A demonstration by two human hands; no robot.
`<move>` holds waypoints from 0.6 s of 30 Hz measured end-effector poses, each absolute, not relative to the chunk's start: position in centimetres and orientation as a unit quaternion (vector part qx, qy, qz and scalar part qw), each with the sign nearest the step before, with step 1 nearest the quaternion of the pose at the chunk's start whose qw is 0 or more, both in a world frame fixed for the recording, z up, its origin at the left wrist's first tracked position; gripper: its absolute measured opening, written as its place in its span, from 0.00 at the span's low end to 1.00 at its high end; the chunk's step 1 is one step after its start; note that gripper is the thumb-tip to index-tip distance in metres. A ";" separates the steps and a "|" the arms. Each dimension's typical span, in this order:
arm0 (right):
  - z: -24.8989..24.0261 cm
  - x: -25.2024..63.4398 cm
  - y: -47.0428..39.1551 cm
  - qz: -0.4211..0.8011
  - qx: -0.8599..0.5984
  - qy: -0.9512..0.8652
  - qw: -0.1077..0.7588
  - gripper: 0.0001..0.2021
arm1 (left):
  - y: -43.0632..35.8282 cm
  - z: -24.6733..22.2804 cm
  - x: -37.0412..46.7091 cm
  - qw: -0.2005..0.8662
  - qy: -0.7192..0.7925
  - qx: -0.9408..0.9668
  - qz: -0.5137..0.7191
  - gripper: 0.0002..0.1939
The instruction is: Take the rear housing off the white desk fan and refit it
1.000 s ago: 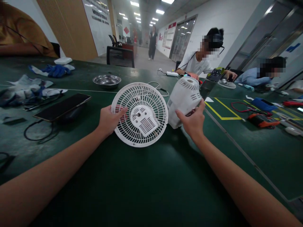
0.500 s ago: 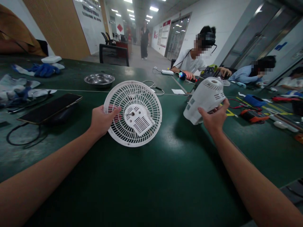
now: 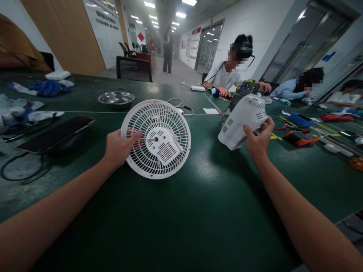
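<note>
My left hand (image 3: pixel 120 147) grips the left rim of a round white fan grille (image 3: pixel 155 174), thumb in front and fingers behind. The grille stands tilted over the green table, its vented centre hub facing me. On the right, my right hand (image 3: pixel 259 140) is closed on a white plastic housing (image 3: pixel 241 121) with slots at its upper end. That housing leans to the right, its wider end low near the tabletop. The two parts are apart. A white cable (image 3: pixel 188 110) lies behind the grille.
A metal bowl (image 3: pixel 116 99) is behind the grille. At left lie a dark phone-like device (image 3: pixel 56 134) and blue-white gloves (image 3: pixel 48 88). An orange-black meter (image 3: pixel 300 138) and a blue case (image 3: pixel 301 120) lie right. A person (image 3: pixel 227 73) sits across the table.
The view has shifted slightly, so most things appear a little further left. Both hands keep their holds; the right thumb and fingers have moved slightly on the housing.
</note>
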State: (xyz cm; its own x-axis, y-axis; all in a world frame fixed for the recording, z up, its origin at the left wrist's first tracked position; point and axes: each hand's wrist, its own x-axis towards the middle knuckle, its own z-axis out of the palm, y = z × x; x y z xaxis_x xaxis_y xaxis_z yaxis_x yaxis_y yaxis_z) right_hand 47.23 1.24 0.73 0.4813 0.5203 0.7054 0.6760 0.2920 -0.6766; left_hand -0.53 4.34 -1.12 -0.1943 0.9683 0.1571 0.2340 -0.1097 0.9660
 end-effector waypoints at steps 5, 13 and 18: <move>0.9 47.0 1.1 -0.071 -0.579 -0.532 0.614 0.40 | 4.1 -0.8 -0.5 0.363 0.570 0.520 0.522 0.13; 2.2 45.9 0.0 -0.219 -0.574 -0.542 0.574 0.41 | 4.2 -0.9 -0.4 0.370 0.557 0.521 0.531 0.14; 2.8 42.9 -0.9 -0.239 -0.502 -0.550 0.623 0.39 | 4.5 -1.3 -0.6 0.371 0.556 0.519 0.533 0.14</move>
